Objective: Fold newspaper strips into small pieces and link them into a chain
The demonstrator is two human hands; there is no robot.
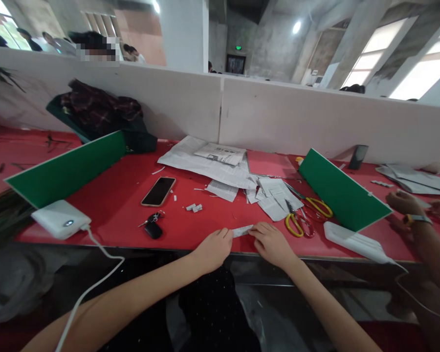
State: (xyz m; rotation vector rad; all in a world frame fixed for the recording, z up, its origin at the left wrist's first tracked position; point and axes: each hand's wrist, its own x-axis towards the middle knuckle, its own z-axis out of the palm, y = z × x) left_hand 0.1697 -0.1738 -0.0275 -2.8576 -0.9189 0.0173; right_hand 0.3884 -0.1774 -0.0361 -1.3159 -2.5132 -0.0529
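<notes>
Between my two hands a narrow strip of newspaper [242,231] is stretched near the table's front edge. The fingers of my left hand [215,248] pinch its left end, and my right hand [273,243] pinches the right end. Just beyond, a few small folded paper pieces [194,208] lie on the red table [190,230]. Scissors with yellow and red handles [297,225] rest to the right of my right hand, and a second pair of scissors [319,206] lies behind them. Cut newspaper pieces [275,198] are piled next to the scissors.
Large newspaper sheets [201,159] and a pink sheet [269,164] lie at the back. A phone [159,191] and keys [153,227] are on the left. Green dividers [73,168] and white power banks [355,241] stand at both sides. Another person's arm [421,234] reaches in at right.
</notes>
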